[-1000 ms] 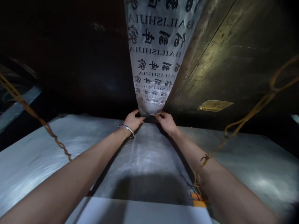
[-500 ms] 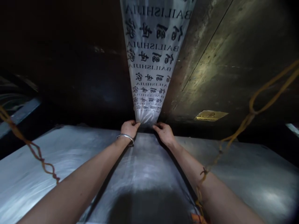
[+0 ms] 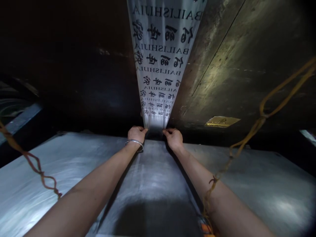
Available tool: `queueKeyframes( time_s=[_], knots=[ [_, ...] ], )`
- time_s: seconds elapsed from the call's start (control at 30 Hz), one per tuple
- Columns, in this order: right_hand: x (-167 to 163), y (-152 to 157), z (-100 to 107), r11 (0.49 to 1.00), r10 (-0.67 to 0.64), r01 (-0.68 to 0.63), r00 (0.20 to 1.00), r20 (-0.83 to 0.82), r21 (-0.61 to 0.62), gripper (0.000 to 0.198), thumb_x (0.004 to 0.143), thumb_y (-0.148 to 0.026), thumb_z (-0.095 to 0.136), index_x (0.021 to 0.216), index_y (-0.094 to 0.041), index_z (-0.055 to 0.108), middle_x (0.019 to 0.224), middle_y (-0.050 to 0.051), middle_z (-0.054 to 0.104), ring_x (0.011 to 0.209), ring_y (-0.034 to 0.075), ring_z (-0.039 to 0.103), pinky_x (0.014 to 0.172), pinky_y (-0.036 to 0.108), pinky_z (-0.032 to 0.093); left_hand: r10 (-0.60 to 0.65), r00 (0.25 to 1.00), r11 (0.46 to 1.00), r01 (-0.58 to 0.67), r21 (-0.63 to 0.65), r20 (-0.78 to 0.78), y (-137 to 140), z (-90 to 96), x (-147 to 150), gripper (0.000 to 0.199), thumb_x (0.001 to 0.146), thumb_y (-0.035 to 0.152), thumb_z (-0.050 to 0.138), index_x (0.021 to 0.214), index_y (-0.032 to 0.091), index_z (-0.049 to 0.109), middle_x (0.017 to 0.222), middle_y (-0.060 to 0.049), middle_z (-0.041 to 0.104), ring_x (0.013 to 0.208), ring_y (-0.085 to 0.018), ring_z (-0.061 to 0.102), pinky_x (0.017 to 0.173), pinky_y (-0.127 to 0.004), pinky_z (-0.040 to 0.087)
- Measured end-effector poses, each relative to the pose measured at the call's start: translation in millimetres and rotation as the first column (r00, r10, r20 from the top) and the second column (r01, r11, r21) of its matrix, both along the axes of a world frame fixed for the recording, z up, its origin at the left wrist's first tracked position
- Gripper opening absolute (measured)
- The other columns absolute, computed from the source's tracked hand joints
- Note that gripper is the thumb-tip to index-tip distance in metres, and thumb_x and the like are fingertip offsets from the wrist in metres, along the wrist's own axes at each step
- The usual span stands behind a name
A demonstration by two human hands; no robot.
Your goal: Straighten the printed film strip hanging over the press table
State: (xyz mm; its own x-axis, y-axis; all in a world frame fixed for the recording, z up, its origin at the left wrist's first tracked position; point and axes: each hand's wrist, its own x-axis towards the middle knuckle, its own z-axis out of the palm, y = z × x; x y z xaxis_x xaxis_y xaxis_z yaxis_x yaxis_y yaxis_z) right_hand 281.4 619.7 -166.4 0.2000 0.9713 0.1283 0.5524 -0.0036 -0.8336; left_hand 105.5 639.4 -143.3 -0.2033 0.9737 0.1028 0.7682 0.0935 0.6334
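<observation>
- Left hand (image 3: pixel 136 134) – fingers pinched on the printed sheet (image 3: pixel 161 62), centre frame.
- Right hand (image 3: pixel 174 138) – fingers pinched on its other corner.
- Sheet hangs above the grey worktop (image 3: pixel 61 158).

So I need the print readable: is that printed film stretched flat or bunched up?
Flat. The printed film runs smooth, lettering unwrinkled, with the left hand and right hand pinching its near corners.

Top of the printed film (image 3: pixel 160 62) runs off the frame's upper edge; its lower edge vanishes in shadow between both hands, and the fingertips can't be made out.
</observation>
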Motion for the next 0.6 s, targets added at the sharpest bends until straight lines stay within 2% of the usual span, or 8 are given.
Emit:
queueKeyframes(
  time_s=[0.23,0.4,0.5,0.6],
  knots=[
    [-4.2,-1.8,-1.2,0.999,-0.036,0.035,0.997,-0.069,-0.017,0.024,0.085,-0.037,0.060,0.093,-0.019,0.074,0.087,0.006,0.071,0.081,0.022,0.065,0.070,0.029,0.043,0.009,1.000,1.000,-0.009,-0.005,-0.006,-2.2,1.6,-0.2,0.019,0.081,0.035,0.065,0.080,0.017,0.073,0.086,-0.010,0.074,0.076,-0.022,0.066,0.067,-0.030,0.045],
    [-5.1,2.6,-10.6,1.000,-0.020,0.018,0.987,-0.156,-0.018,0.025,0.084,-0.036,0.058,0.092,-0.018,0.072,0.076,0.003,0.070,0.074,0.019,0.064,0.067,0.027,0.042,0.033,0.999,0.999,-0.034,0.017,0.030,-4.7,2.8,-5.0,0.011,0.079,0.028,0.067,0.080,0.018,0.071,0.091,-0.010,0.071,0.087,-0.024,0.065,0.078,-0.032,0.047],
    [-4.6,6.4,-18.1,1.000,-0.021,0.019,0.977,-0.211,-0.014,0.027,0.083,-0.038,0.057,0.093,-0.017,0.071,0.081,0.004,0.071,0.078,0.019,0.064,0.069,0.026,0.044,0.127,0.991,0.987,-0.131,0.088,0.051,-16.7,6.0,-7.6,0.021,0.075,0.027,0.070,0.091,0.014,0.066,0.100,-0.014,0.064,0.096,-0.028,0.062,0.086,-0.036,0.047],
    [-4.0,9.4,-23.2,1.000,-0.029,0.027,0.966,-0.255,-0.011,0.028,0.081,-0.038,0.057,0.093,-0.017,0.071,0.086,0.005,0.071,0.081,0.019,0.065,0.072,0.026,0.046,0.143,0.986,0.975,-0.156,0.160,0.091,-37.8,10.9,-2.1,0.018,0.077,0.024,0.067,0.089,0.014,0.059,0.097,-0.010,0.057,0.086,-0.024,0.061,0.082,-0.037,0.048]
  ],
)
